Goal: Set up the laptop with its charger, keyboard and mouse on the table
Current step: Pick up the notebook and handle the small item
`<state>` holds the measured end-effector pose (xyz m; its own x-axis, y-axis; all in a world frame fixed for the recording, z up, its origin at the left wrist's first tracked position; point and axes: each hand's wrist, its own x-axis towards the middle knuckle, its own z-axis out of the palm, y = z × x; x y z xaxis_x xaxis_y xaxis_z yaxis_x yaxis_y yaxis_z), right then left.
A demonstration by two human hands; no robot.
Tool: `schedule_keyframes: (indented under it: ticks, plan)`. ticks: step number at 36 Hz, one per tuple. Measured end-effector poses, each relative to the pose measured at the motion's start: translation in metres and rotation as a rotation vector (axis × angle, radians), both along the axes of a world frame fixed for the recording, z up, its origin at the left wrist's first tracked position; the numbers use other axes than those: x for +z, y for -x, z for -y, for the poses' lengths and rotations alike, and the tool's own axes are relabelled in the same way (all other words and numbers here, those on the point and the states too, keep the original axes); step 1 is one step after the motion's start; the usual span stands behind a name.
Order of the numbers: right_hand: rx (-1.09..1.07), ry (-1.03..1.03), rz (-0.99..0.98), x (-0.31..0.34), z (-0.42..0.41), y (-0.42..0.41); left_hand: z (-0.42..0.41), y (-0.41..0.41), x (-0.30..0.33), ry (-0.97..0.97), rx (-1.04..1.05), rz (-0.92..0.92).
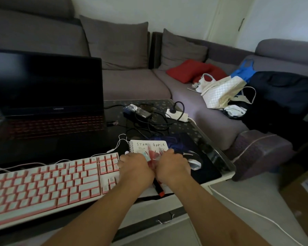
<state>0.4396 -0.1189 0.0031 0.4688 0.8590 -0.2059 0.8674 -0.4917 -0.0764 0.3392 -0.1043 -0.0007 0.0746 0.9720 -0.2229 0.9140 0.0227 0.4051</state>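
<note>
A black laptop (46, 103) stands open on the dark table (219, 157), its screen dark and its keys glowing red. In front of it lies a white and pink keyboard (48, 183). The charger brick (143, 112) rests behind on the table, its cable running to a white power strip (177, 114). A white mouse (195, 164) sits on a dark mouse pad (203, 167). My left hand (135, 167) and my right hand (172, 166) meet over a spiral notebook (148, 145), both closed around a blurred red and teal item (152, 155) that I cannot identify.
A black and red marker (158, 189) lies under my wrists at the table's front edge. White cables trail beside the keyboard and across the floor. A grey corner sofa (132, 82) carries red cushions (190, 70), bags and dark clothing. A cardboard box (304, 189) stands at right.
</note>
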Motion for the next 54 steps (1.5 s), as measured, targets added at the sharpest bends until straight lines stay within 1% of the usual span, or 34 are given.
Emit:
schedule_keyframes:
  ticks: [4, 6, 10, 14, 22, 28, 31, 35, 40, 46, 50, 54]
  plan:
    - [-0.159, -0.078, -0.211, -0.001, 0.0, -0.004, -0.001, 0.0, 0.0, 0.035, 0.047, 0.078]
    - [-0.189, -0.108, -0.267, -0.004, -0.001, -0.008, -0.003, 0.0, -0.003, 0.051, 0.086, 0.138]
    - [-0.16, -0.125, -0.411, -0.001, -0.001, -0.021, -0.007, 0.001, -0.007, 0.058, 0.182, 0.343]
    - [-0.171, -0.144, -0.546, 0.013, 0.003, -0.029, -0.007, 0.006, -0.005, 0.079, 0.198, 0.56]
    - [-0.151, -0.185, -0.648, 0.042, 0.007, -0.037, -0.005, 0.022, 0.008, 0.179, 0.187, 0.986]
    - [-0.137, -0.269, -0.666, 0.066, 0.011, -0.026, -0.002, 0.039, 0.029, 0.254, 0.122, 1.137]
    - [-0.103, -0.311, -0.667, 0.076, 0.012, -0.014, -0.002, 0.056, 0.044, 0.258, 0.091, 1.15]
    - [-0.085, -0.367, -0.768, 0.087, 0.011, 0.014, -0.004, 0.088, 0.066, 0.23, 0.017, 1.126]
    - [-0.018, -0.479, -0.885, 0.098, 0.016, 0.068, -0.001, 0.146, 0.089, 0.177, 0.023, 1.057]
    - [0.052, -0.433, -0.998, 0.097, 0.019, 0.16, 0.01, 0.242, 0.106, 0.115, 0.059, 0.946]
    - [0.119, -0.386, -1.025, 0.095, 0.02, 0.218, 0.02, 0.302, 0.106, 0.11, 0.11, 0.93]
    - [0.169, -0.359, -1.029, 0.088, 0.016, 0.287, 0.029, 0.369, 0.098, 0.085, 0.208, 0.923]
